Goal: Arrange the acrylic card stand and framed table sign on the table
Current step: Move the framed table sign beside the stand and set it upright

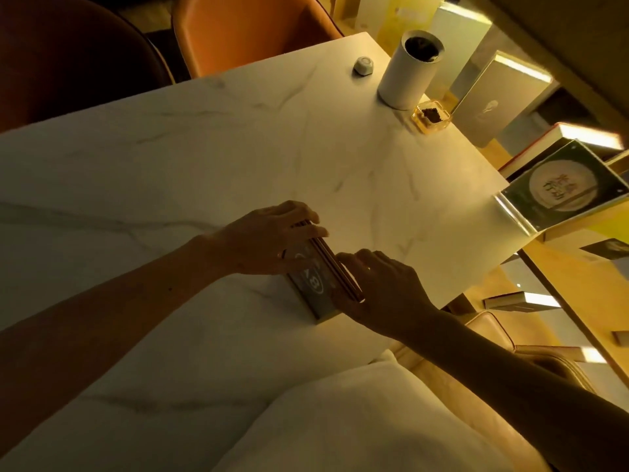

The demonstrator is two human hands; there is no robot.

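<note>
A framed table sign (315, 284) with a grey face, white markings and a thin gold frame stands on the white marble table (204, 158) near its right front edge. My left hand (269, 238) grips the sign's far end from the top. My right hand (381, 287) holds its near end and right side. An acrylic card stand (565, 189) with a dark card showing a pale round design lies tilted off the table's right edge, on a shelf, apart from both hands.
At the table's far right corner stand a white cylinder container (410, 71), a small amber glass dish (431, 116) and a small white round object (363, 65). An orange chair (252, 32) and a dark chair (71, 59) sit behind. Boxes line the right shelves. A pale cushion (357, 420) lies below.
</note>
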